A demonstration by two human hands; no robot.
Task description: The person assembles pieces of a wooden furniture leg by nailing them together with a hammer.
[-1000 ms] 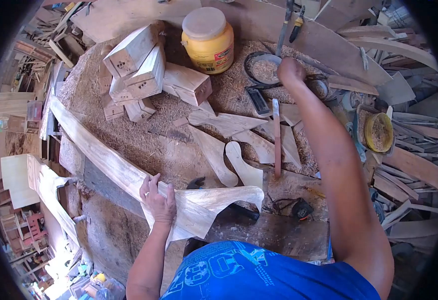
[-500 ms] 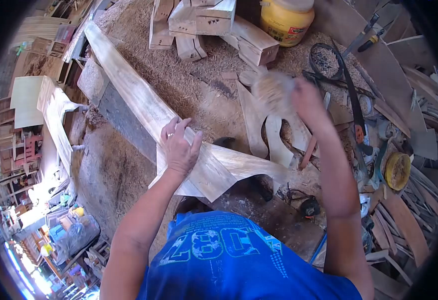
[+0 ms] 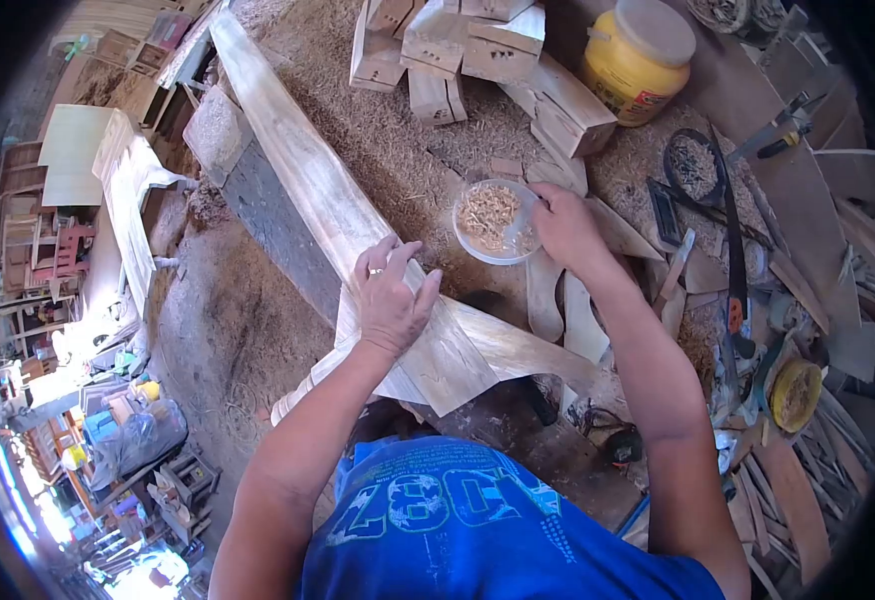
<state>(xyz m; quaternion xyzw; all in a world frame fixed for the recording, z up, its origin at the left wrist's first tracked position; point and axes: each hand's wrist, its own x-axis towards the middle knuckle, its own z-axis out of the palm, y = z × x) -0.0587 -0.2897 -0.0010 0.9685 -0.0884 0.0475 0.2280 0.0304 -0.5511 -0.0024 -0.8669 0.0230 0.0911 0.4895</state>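
My left hand (image 3: 395, 308) lies on top of a long pale wooden plank (image 3: 298, 160), fingers spread near the spot where the plank meets a branching, curved wooden arm (image 3: 518, 345). My right hand (image 3: 565, 225) grips the right rim of a round, clear plastic tub (image 3: 498, 256), with the thumb and fingers closed at its edge. Wood shavings (image 3: 488, 210) lie inside the tub, and its opening faces up towards me. Flat curved wood pieces (image 3: 545, 300) lie just below and right of the tub.
Stacked wooden blocks (image 3: 506, 50) and a yellow jar (image 3: 638, 65) stand at the back on the sawdust-covered bench. A black-bladed saw (image 3: 733, 240), a chisel-like tool (image 3: 773, 128) and wood offcuts (image 3: 798, 500) lie right. A second wooden frame (image 3: 133, 190) stands left.
My right hand and the tub, blurred before, have moved left towards my left hand, and the tub's shavings now show clearly. The camera view has shifted. My left hand stays on the plank.
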